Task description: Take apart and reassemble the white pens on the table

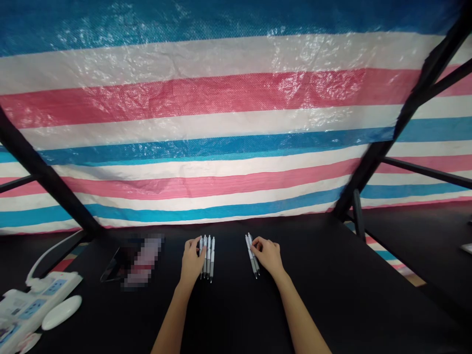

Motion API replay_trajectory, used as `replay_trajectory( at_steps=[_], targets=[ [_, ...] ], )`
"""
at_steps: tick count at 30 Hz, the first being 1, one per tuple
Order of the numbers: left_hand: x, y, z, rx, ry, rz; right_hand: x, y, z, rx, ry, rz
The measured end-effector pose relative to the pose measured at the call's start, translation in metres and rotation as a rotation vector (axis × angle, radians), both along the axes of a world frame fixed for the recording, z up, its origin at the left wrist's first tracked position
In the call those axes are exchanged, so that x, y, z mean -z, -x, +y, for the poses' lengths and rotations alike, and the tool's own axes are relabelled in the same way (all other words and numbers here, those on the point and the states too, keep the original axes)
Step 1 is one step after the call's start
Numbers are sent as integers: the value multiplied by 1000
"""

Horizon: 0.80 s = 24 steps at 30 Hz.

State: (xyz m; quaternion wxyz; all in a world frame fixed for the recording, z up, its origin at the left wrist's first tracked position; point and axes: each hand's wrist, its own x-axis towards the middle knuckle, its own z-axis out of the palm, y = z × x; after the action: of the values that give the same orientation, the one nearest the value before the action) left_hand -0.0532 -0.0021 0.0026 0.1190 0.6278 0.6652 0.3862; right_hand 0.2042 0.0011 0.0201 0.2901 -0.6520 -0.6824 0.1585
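On the black table (332, 295) lie two small groups of white pens. My left hand (191, 260) rests on the left group of pens (208, 256), fingertips touching the pens, which lie side by side pointing away from me. My right hand (269, 255) touches the right pair of pens (252, 255), fingers curled over their upper ends. Whether either hand truly grips a pen cannot be made out at this size.
A dark phone (118, 263) with a blurred patch lies left of my left hand. At the far left are a white power strip (33, 307) and a white mouse (61, 312). A striped tarp (221, 123) hangs behind the table, with black frame bars (398, 123) on both sides.
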Motion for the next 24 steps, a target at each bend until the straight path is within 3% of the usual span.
replay_trajectory(
  at_steps=[10,19,24],
  targets=[
    [-1,-2,-1,8,-49,-23,1,3,-1,-15,-38,-69],
    [-4,-3,-2,23,-46,-19,0,0,-2,198,-48,-218],
    [-3,-4,-2,39,-33,-34,2,-2,-2,224,-53,-196]
  ],
)
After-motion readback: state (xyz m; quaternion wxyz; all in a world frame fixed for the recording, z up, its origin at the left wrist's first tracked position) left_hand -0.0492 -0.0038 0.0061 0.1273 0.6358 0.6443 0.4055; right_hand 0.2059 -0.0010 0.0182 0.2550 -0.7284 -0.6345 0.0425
